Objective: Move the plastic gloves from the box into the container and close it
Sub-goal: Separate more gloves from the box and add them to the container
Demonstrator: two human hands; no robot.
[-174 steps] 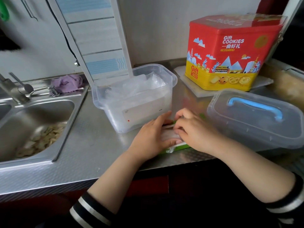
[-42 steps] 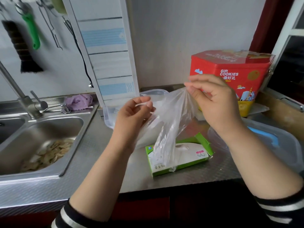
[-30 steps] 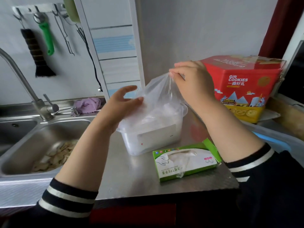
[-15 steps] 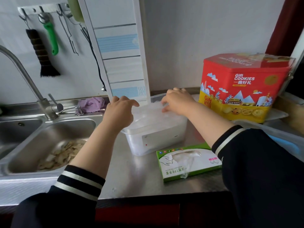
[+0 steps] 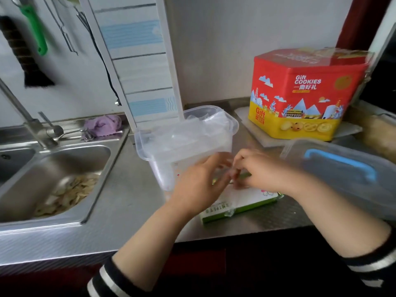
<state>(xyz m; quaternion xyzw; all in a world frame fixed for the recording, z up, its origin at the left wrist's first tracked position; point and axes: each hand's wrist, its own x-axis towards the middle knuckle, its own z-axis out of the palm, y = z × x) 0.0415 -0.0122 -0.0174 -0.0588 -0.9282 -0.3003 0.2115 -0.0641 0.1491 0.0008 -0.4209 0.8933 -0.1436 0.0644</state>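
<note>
Left hand [image 5: 199, 185] and right hand [image 5: 260, 174] meet over the top of the green-and-white glove box [image 5: 240, 203], which lies flat near the front edge of the steel counter [image 5: 128, 202], just in front of the clear container [image 5: 184, 144]. Motion blur hides the fingertips: left fingers look loosely spread, reaching toward the box opening; right fingers are curled at the opening as if pinching film, but I cannot tell whether anything is actually caught. Plastic gloves [image 5: 192, 133] already fill the container to about its rim, a crumpled translucent heap; no count possible, sheets merge together. A wisp of film pokes from the box's front edge. Judgement: gloves are near weightless, limp, slick and clingy; several may drag out together, and the heap may spring back up. Best hold is a pinch on the exposed edge at the box slot, other hand steadying the box so it doesn't lift. Press the heap down before lidding. Counts: one glove box, one open container, one clear lid with a blue handle [image 5: 340, 168] at the counter's right end, apart from the container. Also one red cookie tin [image 5: 304, 95] at the back right corner, one sink [image 5: 53, 181] left.
</note>
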